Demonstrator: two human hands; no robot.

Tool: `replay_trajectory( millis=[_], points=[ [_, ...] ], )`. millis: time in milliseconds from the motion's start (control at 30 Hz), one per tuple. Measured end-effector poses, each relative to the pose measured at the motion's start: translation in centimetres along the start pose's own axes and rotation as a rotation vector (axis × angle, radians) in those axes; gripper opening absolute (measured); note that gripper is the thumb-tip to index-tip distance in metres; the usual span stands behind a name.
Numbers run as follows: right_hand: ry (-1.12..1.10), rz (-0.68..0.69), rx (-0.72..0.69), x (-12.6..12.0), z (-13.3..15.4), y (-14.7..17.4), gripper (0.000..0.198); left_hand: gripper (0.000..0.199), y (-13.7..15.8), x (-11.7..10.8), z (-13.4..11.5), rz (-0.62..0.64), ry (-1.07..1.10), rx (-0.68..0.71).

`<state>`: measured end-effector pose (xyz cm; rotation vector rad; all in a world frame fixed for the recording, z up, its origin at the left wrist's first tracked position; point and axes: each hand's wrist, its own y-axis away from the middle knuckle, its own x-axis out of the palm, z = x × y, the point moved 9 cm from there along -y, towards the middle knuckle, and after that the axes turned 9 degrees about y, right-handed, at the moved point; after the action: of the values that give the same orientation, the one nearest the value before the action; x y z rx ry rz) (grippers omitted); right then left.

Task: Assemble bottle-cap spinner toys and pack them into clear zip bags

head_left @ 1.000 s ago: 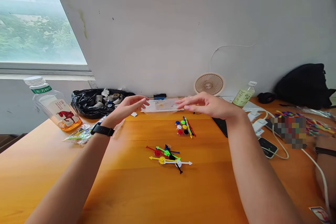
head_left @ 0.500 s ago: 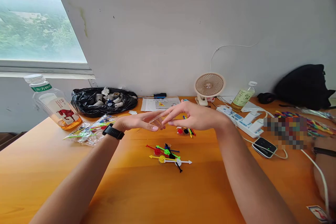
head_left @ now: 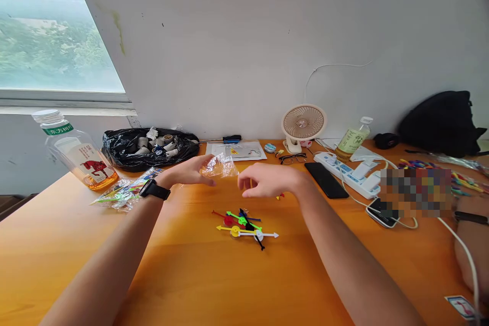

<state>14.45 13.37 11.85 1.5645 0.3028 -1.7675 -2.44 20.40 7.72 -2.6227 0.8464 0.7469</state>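
A clear, crinkled plastic bag [head_left: 223, 165] lies on the table just past the fingers of my left hand [head_left: 189, 170]. That hand is open, thumb and fingers spread; whether it still touches the bag I cannot tell. My right hand [head_left: 269, 181] hovers to the right of the bag, its fingers loosely bent and apart, nothing visible in them. Nearer to me sits a group of plastic arrow spinners: a yellow spinner [head_left: 235, 231], a white spinner [head_left: 259, 235], a green spinner [head_left: 242, 220], plus red, black and blue ones. More small coloured pieces are mostly hidden behind my right hand.
On the left are a large bottle [head_left: 86, 163], a packet of coloured parts [head_left: 126, 191] and a black bag of scraps [head_left: 148, 147]. At the right lie a phone [head_left: 326, 180], glasses [head_left: 292, 159], a fan [head_left: 303, 125], a power strip [head_left: 349, 175] with cables, and another person's arm [head_left: 471, 244].
My hands have moved apart, the left one leftward. The clear plastic that was between them now lies on the table. My right hand's fingers have bent, and the phone and glasses have come into view.
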Motion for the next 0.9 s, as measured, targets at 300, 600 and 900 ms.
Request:
replay_trajectory(
  millis=[300, 600, 900],
  points=[
    [0.065, 0.290, -0.057, 6.0, 1.8, -3.6, 0.015, 0.069, -0.3, 0.0, 0.1, -0.007, -0.083, -0.017],
    [-0.373, 0.172, -0.337, 2.8, 1.4, -2.5, 0.014, 0.070, 0.1, -0.2, 0.4, -0.002, -0.100, -0.091],
    [-0.436, -0.186, -0.280, -2.8, -0.5, 0.4, 0.012, 0.071, 0.3, -0.2, 1.1, 0.024, -0.096, -0.157]
  ],
)
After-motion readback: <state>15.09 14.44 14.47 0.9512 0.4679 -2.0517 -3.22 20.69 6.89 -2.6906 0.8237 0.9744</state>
